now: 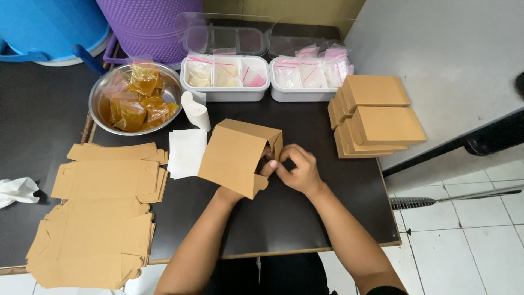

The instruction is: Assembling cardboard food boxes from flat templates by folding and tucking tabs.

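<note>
Brown kraft card made up the small box that the person held just above the middle of the dark table. The left hand was almost wholly hidden behind and under the box, seemingly propping it from below so that its open end faced the other hand; how its fingers closed could not be told. The right hand was curled at that open end, fingertips pinched narrowly on a flap by the box's corner, probably to tuck it in.

The box looked half-formed: sides squared up, one rounded tab sticking out at the lower edge, the surface plain and unprinted.

To the left lay a stack of flat box blanks, near the left arm. Finished closed boxes were piled at the right edge of the table. Beyond the box were white paper sheets, a steel bowl of amber sachets, and two white trays of small clear bags, all within reach, likely as a packing line.
</note>
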